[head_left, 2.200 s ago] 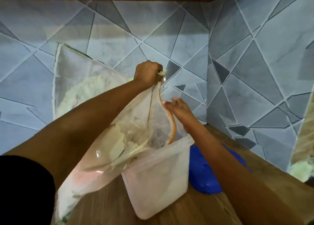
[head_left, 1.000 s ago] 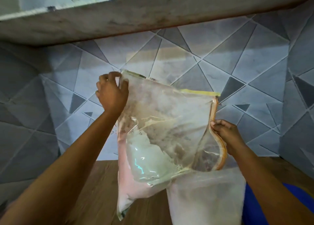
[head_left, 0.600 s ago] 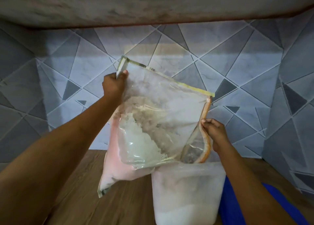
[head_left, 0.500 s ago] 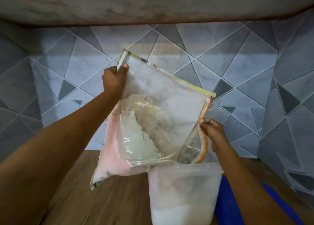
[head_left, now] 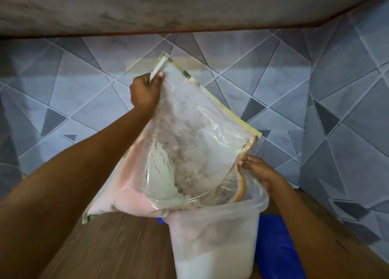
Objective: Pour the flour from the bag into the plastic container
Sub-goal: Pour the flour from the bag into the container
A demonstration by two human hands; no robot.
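Note:
A clear plastic flour bag (head_left: 189,144) with a yellow edge strip and an orange zip mouth hangs tilted over the translucent plastic container (head_left: 216,243). My left hand (head_left: 145,91) pinches the bag's raised bottom corner. My right hand (head_left: 256,169) grips the orange zip mouth, which dips into the container's opening. White flour clings inside the bag and slides toward the mouth. Flour fills the container's lower part.
A blue lid (head_left: 277,249) lies on the wooden counter (head_left: 109,249) to the right of the container. Grey triangle-patterned tiles (head_left: 336,110) cover the walls behind and to the right. A stone shelf (head_left: 168,9) overhangs above.
My left hand has lifted the bag's bottom corner higher, steepening the tilt. The bag's mouth has sunk into the container, and flour has slid down toward it.

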